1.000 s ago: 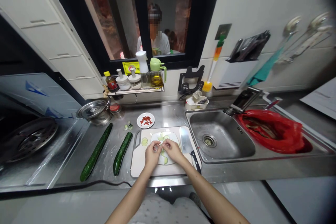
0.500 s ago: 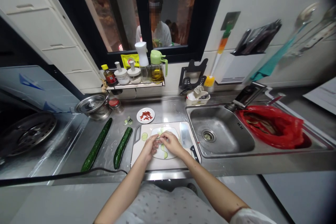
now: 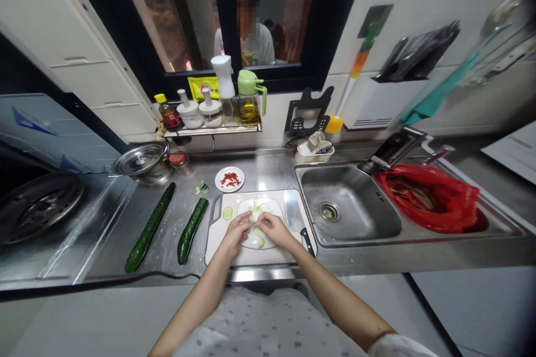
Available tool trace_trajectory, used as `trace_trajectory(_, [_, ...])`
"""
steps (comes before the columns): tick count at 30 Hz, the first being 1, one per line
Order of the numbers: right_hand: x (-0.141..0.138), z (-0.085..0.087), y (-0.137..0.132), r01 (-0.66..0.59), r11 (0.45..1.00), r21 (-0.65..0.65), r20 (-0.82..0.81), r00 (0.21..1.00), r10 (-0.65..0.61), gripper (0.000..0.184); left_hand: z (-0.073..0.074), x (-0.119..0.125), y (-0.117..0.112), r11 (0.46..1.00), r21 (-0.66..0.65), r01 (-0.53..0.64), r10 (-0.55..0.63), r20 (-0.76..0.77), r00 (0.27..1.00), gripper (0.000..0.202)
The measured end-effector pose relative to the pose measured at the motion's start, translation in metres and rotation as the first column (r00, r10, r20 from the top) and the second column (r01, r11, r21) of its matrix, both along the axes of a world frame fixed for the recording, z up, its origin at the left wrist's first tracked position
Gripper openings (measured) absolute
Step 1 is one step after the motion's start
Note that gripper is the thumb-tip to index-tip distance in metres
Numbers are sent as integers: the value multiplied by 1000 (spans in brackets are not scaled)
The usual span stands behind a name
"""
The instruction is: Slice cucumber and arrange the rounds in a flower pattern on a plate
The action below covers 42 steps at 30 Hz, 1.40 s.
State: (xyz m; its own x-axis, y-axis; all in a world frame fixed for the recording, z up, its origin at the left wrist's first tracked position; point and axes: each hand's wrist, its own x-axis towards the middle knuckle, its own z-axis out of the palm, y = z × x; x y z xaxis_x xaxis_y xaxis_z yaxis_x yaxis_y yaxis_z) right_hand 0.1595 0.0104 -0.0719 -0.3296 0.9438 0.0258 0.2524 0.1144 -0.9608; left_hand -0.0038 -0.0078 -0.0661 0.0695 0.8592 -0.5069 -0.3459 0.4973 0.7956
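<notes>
My left hand [image 3: 237, 230] and my right hand [image 3: 272, 227] meet over a white plate [image 3: 268, 207] that lies on a white cutting board [image 3: 218, 245]. Both hands have their fingers pinched together at cucumber slices [image 3: 258, 241] on the plate; which slice each one holds is too small to tell. Another slice [image 3: 227, 212] lies on the board left of the plate. A cleaver [image 3: 295, 220] rests on the board's right side, just beside my right hand.
Two cucumbers [image 3: 148, 227] [image 3: 191, 230] lie on the steel counter to the left. A small dish of chopped red chilli [image 3: 229, 179] is behind the board. The sink [image 3: 347, 209] is on the right, with a red bag [image 3: 431, 198] beyond. A pot [image 3: 142, 162] and condiment shelf [image 3: 209, 117] stand at the back.
The view has tilted slightly, so everything sits a little higher in frame. Both hands stay pinched together over the plate, with only small finger movements.
</notes>
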Motion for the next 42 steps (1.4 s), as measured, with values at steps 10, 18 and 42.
trace_trajectory(10, [-2, -4, 7, 27, 964, -265, -157, 985, -71, 10, 5, 6, 4, 979, 186, -78, 102, -124, 987, 51])
trace_trajectory(18, [1, -2, 6, 12, 908, -418, -109, 992, -63, 17, -3, 2, 3, 964, 263, -40, 94, -194, 977, 42])
trace_trajectory(42, [6, 0, 2, -79, 995, -66, 573, 813, 103, 16, -11, -5, -27, 902, 50, 429, -148, -898, 415, 22])
